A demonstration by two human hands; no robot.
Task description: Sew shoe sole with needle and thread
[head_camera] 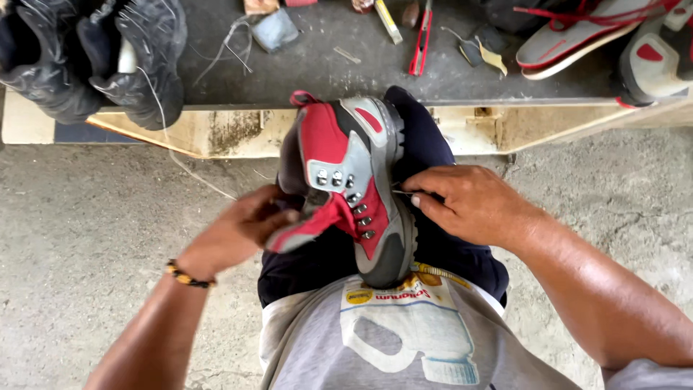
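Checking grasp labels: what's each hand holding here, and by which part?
Left hand holds the red and grey boot at its opening, fingers by the tongue. Right hand rests against the boot's side, pinching something thin, perhaps a needle or thread; too small to tell.

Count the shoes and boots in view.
4 at least: red-and-grey hiking boot on the lap, black boot top left, two red-trimmed grey shoes top right, partly cropped.

Hands: two, left hand (238,231), right hand (473,202). Red-and-grey boot (350,180) on lap: one. Black shoes (94,58) at counter (325,72) edge: two. Red-trimmed grey shoes (613,40) on counter: two. Red-handled tool (420,40): one. Beaded bracelet (188,276) on left wrist: one. Small grey patch (274,30): one.
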